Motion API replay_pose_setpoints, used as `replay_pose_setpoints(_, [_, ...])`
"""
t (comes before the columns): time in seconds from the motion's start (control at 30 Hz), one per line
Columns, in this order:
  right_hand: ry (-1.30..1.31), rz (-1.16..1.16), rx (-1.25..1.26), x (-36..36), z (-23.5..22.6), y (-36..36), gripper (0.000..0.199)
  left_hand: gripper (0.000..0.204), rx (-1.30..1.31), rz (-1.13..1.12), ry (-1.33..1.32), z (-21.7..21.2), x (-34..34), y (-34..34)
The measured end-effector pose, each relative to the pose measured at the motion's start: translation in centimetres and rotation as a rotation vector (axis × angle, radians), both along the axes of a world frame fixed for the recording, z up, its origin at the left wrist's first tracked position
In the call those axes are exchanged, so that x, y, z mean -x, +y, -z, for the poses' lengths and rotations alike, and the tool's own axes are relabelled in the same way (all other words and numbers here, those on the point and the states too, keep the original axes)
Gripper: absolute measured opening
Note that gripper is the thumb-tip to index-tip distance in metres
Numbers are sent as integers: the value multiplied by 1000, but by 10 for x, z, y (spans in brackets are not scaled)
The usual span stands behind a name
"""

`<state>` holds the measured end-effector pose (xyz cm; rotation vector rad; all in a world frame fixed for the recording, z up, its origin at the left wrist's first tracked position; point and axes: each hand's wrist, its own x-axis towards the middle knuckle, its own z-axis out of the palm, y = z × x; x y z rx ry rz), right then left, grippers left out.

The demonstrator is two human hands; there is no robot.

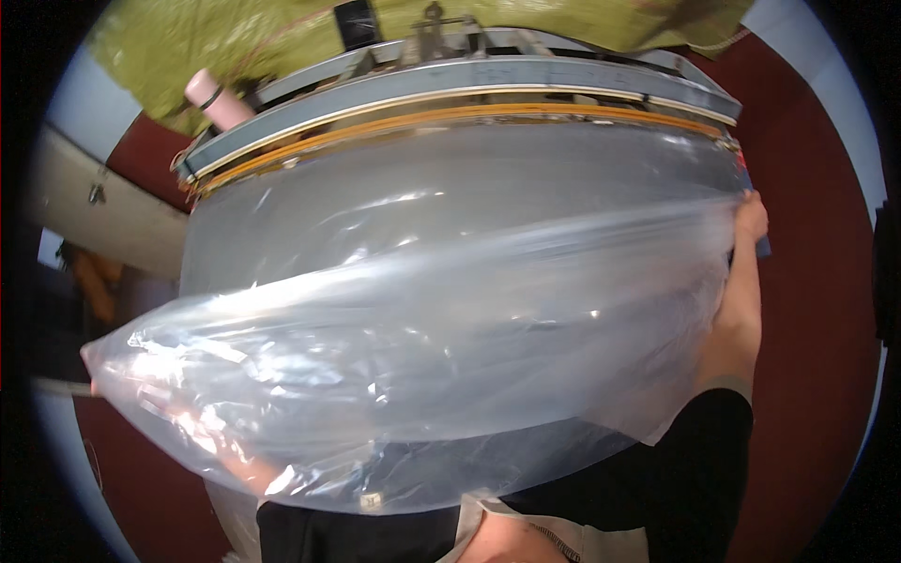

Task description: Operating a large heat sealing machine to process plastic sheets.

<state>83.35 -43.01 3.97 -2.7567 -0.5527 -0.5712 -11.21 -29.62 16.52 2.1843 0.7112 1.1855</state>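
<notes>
Plainly, one large clear plastic bag (422, 357) fills the middle of the view, puffed with air and stretched from left to right over a grey table (450, 178). Two hands hold it. The right hand (741, 281) grips the bag's right edge, fingers closed on the film. The left hand (188, 422) shows only dimly through the plastic at the near left; its grip cannot be told. One long sealing bar (469, 94) runs along the far edge, with one pink roll (218, 98) at far left and green cloth (282, 28) behind.
</notes>
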Motion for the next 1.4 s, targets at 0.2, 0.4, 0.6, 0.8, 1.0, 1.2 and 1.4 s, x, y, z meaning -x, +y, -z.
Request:
replay_pose_setpoints(0.2, [-51, -58, 44, 10, 1, 9, 31, 25, -286, -790, 97, -41, 82, 26])
replay_pose_setpoints(0.4, [-61, 8, 79, 7, -7, -6, 31, 26, -884, -443, 511, -87, -164, 30])
replay_pose_setpoints(0.6, [-39, -33, 82, -2, 6, 10, 33, 47, 117, -598, 1160, 61, -94, 68])
replay_pose_setpoints(0.8, [-29, 5, 93, -3, 0, 5, 34, 31, 128, -605, 1419, 50, -121, 112])
replay_pose_setpoints(1.0, [-6, -42, 60, -4, 4, 5, 34, 23, -628, -557, 655, 77, -209, 145])
replay_pose_setpoints(1.2, [-35, -38, 51, 1, 4, 3, 34, 7, 643, -309, -99, 87, -217, 161])
replay_pose_setpoints(1.4, [58, -200, -322, -73, 32, -22, 38, 12, 261, -404, 418, 126, -194, 165])
